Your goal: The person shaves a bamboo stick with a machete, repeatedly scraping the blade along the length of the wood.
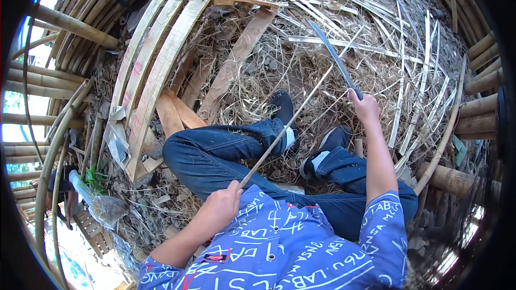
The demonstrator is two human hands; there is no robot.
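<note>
My left hand [223, 204] is closed round the near end of a thin bamboo strip [285, 131], close to my lap. The strip slants up and away to the right across my jeans, past my shoes. In my right hand [366, 108] is the handle of a long knife [329, 47], its blade pointing forward and a little left. The strip's far end lies just left of the blade, in front of my right hand. My fingers wrap round both things.
A wooden slatted pallet [161, 70] stands at my left. Bamboo shavings [312, 86] cover the ground, with several pale split strips [365, 51] ahead and right. Bamboo poles [457, 182] edge the right side. A person [62, 193] is beyond the left bamboo poles.
</note>
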